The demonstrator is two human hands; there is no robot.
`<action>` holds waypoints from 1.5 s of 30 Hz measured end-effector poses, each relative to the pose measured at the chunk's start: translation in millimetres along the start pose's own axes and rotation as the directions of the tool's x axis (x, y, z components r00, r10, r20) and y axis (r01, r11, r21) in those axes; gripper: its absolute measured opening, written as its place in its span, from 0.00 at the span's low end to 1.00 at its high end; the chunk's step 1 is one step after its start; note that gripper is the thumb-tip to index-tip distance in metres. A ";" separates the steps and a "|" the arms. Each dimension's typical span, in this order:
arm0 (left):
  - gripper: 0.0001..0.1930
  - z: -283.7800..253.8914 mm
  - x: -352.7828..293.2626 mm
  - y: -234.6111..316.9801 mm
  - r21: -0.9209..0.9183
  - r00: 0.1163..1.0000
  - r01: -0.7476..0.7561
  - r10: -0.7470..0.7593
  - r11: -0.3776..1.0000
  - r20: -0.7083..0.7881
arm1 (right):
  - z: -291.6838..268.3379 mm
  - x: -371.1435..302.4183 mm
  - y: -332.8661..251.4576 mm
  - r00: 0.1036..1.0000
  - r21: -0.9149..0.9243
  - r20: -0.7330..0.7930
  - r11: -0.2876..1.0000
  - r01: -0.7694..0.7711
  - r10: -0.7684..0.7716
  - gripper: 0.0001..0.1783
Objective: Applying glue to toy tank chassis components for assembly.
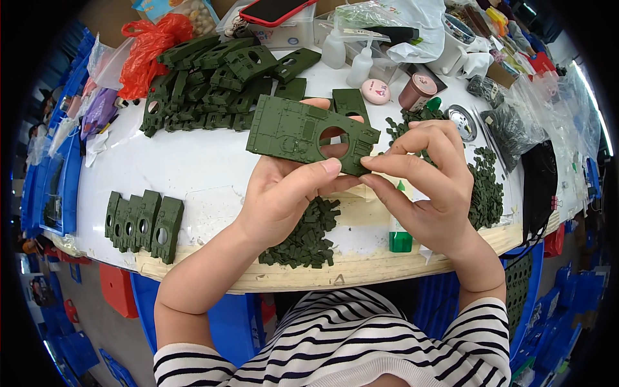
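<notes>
My left hand [274, 197] holds a dark green plastic model tank hull [287, 132] raised over the table, its thumb on the near edge beside the round opening. At the hull's right corner, the thumb and forefinger of my right hand [438, 184] are pinched together. Whatever small piece they may hold is hidden by the fingertips. Below the hull lies a heap of small green plastic parts [302, 237]. A small bottle of green liquid [400, 240] stands under my right hand.
Several matching hulls [166, 226] stand in a row at the left. A large stack of hulls [213, 90] fills the back left, near a red plastic bag [145, 55]. More small green parts [488, 187], a metal dish [461, 122] and white squeeze bottles [361, 64] are farther right and back.
</notes>
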State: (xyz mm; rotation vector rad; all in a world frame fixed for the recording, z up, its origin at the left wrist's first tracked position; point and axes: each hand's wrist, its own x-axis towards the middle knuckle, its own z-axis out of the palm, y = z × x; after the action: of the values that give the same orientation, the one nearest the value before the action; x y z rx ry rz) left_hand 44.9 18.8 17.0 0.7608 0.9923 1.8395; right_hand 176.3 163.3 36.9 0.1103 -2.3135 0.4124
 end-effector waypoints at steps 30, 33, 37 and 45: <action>0.26 -23.2 3.4 17.9 0.288 0.852 0.294 -0.386 0.911 0.353 | -10.9 1.7 9.5 0.725 0.705 0.442 0.294 -0.645 0.528 0.08; 0.27 -5.6 -4.0 36.6 0.694 0.977 0.000 -0.149 0.720 0.155 | -9.9 -3.5 14.0 0.721 0.701 0.341 0.348 -0.623 0.603 0.08; 0.34 2.7 -29.1 26.7 0.924 0.893 -0.335 0.374 0.186 0.248 | 0.6 -3.9 0.4 0.724 0.699 0.290 0.378 -0.607 0.626 0.09; 0.28 -0.9 -99.5 38.2 0.991 0.920 0.060 0.379 0.120 -0.102 | 7.9 -10.3 -11.4 0.860 0.677 0.316 0.540 -0.500 0.400 0.17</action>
State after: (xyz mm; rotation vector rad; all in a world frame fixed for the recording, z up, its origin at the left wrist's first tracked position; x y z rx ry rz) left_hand 70.3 -82.2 39.6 1.3824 2.6122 1.2106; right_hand 180.4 149.5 27.4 -0.0829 -2.1119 1.6727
